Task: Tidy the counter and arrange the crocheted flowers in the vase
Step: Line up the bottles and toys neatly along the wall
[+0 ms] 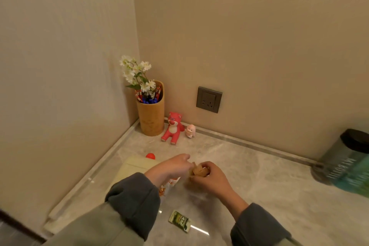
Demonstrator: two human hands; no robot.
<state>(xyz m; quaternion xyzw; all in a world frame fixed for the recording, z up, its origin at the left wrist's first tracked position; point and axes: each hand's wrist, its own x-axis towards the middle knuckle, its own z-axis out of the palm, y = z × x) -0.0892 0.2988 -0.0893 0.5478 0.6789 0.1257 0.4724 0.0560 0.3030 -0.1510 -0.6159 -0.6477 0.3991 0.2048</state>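
Right hand (209, 180) curls round a small tan lump (200, 171), mostly hidden; left hand (172, 166) touches it, grip unclear. White flowers (135, 74) stand upright in the bamboo vase (151, 119).

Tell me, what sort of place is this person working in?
Most likely a corner of a home, perhaps a kitchen or entryway: a marble-look counter meets plain walls, a wall socket sits just above it, and a bamboo holder with flowers stands beside a pink toy bear.
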